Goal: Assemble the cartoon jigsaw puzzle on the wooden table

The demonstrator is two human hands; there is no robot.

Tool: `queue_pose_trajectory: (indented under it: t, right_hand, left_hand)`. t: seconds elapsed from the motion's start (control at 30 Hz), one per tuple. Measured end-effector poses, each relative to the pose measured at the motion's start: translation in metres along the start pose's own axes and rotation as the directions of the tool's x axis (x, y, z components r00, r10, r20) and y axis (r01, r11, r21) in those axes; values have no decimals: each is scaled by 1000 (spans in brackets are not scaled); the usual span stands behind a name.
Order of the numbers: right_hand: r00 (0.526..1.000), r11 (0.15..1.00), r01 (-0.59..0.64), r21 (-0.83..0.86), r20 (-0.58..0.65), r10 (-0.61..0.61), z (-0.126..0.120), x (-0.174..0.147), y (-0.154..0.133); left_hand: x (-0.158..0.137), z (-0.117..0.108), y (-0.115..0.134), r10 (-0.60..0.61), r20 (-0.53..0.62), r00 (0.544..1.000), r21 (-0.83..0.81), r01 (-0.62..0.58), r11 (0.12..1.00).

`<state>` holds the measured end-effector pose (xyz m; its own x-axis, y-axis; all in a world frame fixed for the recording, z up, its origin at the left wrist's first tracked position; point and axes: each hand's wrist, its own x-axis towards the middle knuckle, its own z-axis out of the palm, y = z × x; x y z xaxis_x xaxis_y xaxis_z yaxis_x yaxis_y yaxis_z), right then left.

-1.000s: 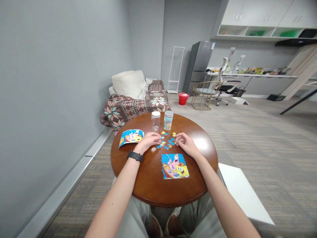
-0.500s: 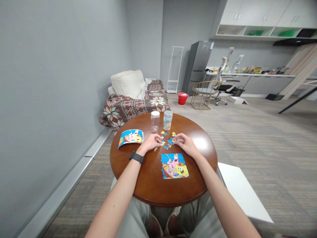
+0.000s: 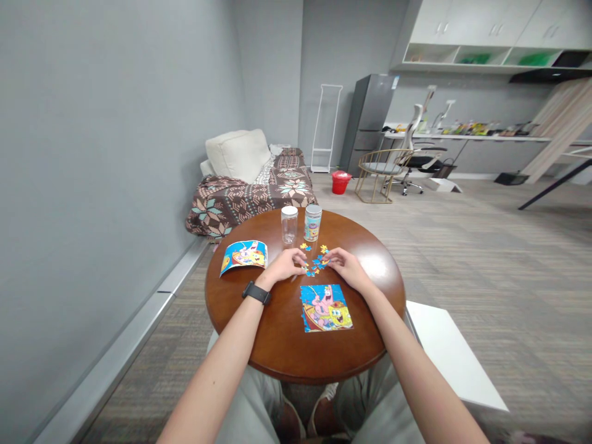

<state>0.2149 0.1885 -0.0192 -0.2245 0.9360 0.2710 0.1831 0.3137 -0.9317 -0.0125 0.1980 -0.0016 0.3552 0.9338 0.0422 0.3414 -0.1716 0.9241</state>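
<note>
My left hand [image 3: 287, 265], with a black watch on the wrist, has its thumb and fingers curled around a small jigsaw puzzle piece at the left of the loose pieces. Opposite it, my right hand [image 3: 342, 264] pinches at a blue and yellow puzzle piece [image 3: 325, 261] with its fingertips. Several loose blue and yellow puzzle pieces [image 3: 317, 261] lie between the hands. Closer to me lies a mostly joined cartoon jigsaw puzzle [image 3: 326, 308], its left edge uneven. A curved picture sheet [image 3: 245, 254] with the same cartoon stands left of my left hand.
Behind the pieces stand a clear jar [image 3: 289, 227] with a white lid and a printed can [image 3: 312, 223]. All sit on a round brown table [image 3: 277, 351]. A covered couch [image 3: 250, 191] is beyond it, and a white panel [image 3: 456, 351] is at the right.
Some loose pieces near my left fingertips have shifted slightly, and my left hand has moved a little to the right. My right hand stays nearly in place.
</note>
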Motion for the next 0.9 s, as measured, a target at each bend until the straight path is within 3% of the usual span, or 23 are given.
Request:
queue_pose_trajectory:
  t: [0.33, 0.6, 0.9]
  right_hand:
    - [1000, 999, -18, -33, -18, 17, 1, 0, -4]
    - [994, 961, 99, -258, -20, -108, -3, -5, -12]
    - [997, 987, 76, -139, -9, -78, -1, -2, -2]
  left_hand:
    - [0, -1, 6, -71, 46, 996, -102, 76, 992]
    - [-10, -5, 20, -85, 30, 996, -200, 90, 976]
    - [-3, -6, 5, -84, 70, 994, -274, 100, 956]
